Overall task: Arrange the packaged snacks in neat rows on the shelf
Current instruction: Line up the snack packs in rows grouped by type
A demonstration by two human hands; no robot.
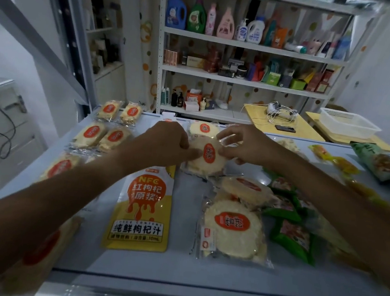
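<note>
A pale grey-blue shelf top (295, 278) fills the lower view, in a small stockroom. Beyond the hands stands a white metal shelving unit (249, 44) holding coloured detergent bottles and small boxes. Far to the right of the hands, a white plastic basket (347, 122) sits on a yellow table.

Both forearms reach forward and meet near the shelf's middle. The left hand (168, 140) lies knuckles up, its fingertips pressing the left edge of a round rice cracker in clear wrap with an orange oval label (209, 155). The right hand (245, 144) pinches the same packet's upper right edge, fingers curled. The packet lies flat, its label's long axis running away from the person.

Just beyond the fingers lies a second round cracker packet (203, 128). Left of the left hand, oblong cracker packets (105, 123) sit in pairs, long axes pointing away. Below the left wrist lies a yellow juice pouch with orange print (141, 212), upright to the viewer. Under the right forearm lie green snack packets (293, 237).
</note>
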